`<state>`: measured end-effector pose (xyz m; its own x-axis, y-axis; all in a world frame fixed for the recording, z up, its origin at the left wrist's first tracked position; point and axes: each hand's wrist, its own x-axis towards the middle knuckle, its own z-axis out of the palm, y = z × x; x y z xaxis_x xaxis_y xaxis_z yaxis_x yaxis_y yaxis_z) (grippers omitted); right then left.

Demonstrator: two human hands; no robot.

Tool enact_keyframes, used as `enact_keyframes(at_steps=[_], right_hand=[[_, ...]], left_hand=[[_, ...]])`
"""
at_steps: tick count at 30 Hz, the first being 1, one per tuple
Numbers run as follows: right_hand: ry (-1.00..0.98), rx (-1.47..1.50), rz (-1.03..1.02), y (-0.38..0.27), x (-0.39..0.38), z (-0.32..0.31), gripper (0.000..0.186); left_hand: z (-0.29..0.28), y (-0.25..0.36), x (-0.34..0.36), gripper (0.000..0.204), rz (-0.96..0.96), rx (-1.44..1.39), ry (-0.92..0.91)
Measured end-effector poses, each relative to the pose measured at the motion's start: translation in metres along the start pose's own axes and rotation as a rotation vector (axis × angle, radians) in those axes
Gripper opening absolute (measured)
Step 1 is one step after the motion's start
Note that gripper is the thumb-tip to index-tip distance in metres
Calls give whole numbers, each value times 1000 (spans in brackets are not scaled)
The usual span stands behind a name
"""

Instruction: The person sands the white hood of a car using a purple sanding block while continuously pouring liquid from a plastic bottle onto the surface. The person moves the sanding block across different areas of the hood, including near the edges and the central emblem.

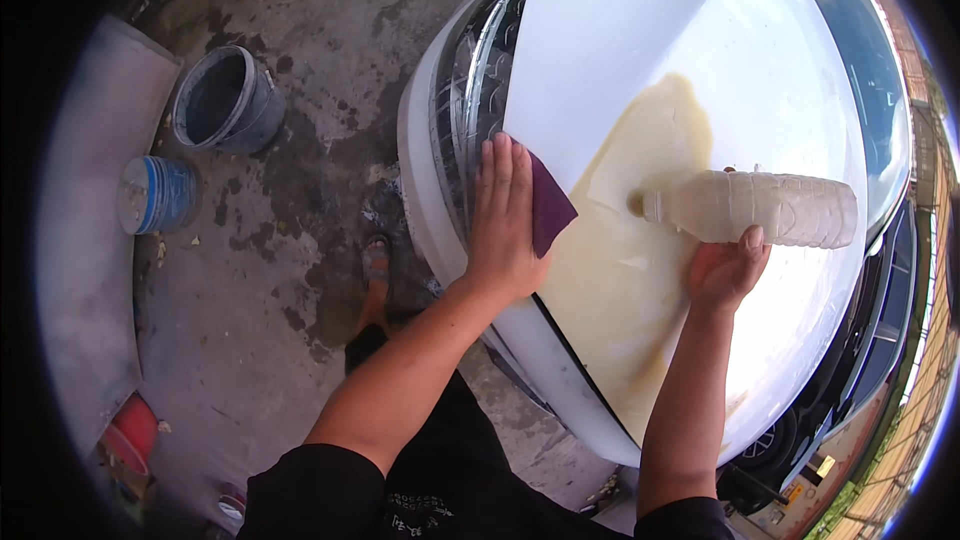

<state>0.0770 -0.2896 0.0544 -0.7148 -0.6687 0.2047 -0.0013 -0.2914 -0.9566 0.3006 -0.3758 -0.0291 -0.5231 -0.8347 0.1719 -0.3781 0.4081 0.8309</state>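
Observation:
My left hand presses flat fingers along a purple sheet, probably abrasive paper, on the white car hood beside the headlight. My right hand grips a cloudy plastic bottle on its side over the hood, neck pointing left; I cannot tell whether liquid is coming out. A large yellowish patch with uneven edges covers the lower left of the hood, beneath and around both hands.
A grey bucket and a blue-and-white pail stand on the stained concrete floor at left, near a pale panel and red object. My sandalled foot is beside the bumper. The windshield is at right.

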Motion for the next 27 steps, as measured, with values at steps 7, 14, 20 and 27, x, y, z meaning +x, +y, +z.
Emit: enact_keyframes(at_steps=[7,14,20,27], right_hand=[[9,-23,-4,-2,-4,-4,84],[41,35,2,-3,-3,4,82],[-1,37,-19,4,-2,-8,73],[29,45,18,5,-7,-11,72]], left_hand=[[3,8,-102,80,-13,-68,-112],[0,-6,-9,86,78,47,-113],[5,-1,-72,73,10,-92,-84],[7,-24,14,69,1,-156,-2]])
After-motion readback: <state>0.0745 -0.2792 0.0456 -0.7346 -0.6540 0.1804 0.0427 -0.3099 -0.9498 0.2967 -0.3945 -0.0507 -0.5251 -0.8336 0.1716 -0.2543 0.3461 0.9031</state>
